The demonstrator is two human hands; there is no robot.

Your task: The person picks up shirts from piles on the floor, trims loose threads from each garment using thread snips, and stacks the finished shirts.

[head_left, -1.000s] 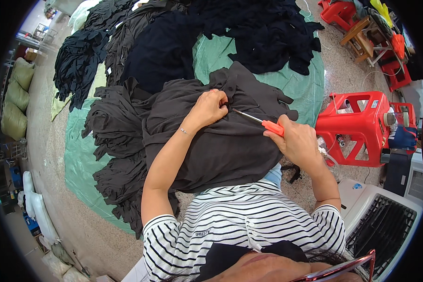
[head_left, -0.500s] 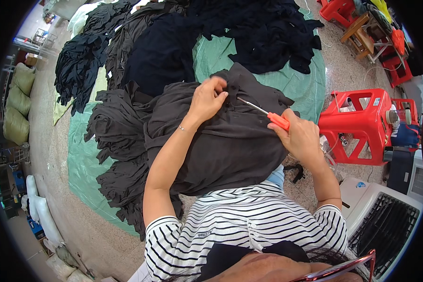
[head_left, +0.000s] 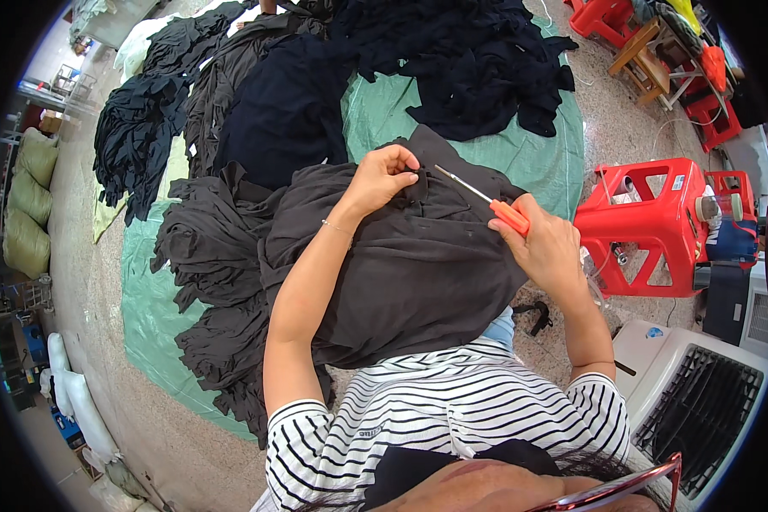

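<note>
Dark grey-brown cloth: one garment [head_left: 427, 299], creased, spread across the seated person's lap; taken here as the centre of the dial, twelve pointing away from the wearer.

Left hand [head_left: 377, 183], near eleven o'clock on the garment: thumb and forefinger almost meeting, a slight space between the tips, other fingers curled. Whether cloth is pinched there, I cannot tell. Thin bracelet [head_left: 339, 227] at the wrist.

Right hand [head_left: 548, 254], at three o'clock: fingers wrapped firmly about an orange-handled tool [head_left: 510, 217], slim metal shaft aimed toward ten o'clock. Tip near the left fingertips but apart from them; contact with the cloth cannot be made out.

Striped shirt [head_left: 452, 397], white and black, at six o'clock.

Surroundings:
- Grey bundles [head_left: 213, 226], heaped, nine o'clock.
- Navy cloth pile [head_left: 486, 64], one o'clock, lying on a green sheet [head_left: 380, 115].
- Red plastic stool [head_left: 687, 188], three o'clock.
- Wooden stool [head_left: 640, 64], two o'clock, farther off.
- White appliance [head_left: 636, 350] with dark grille, four o'clock.
- Olive sacks [head_left: 30, 205], stacked, nine o'clock, well apart.
- White body-shaped form [head_left: 84, 405], lying at eight o'clock.
</note>
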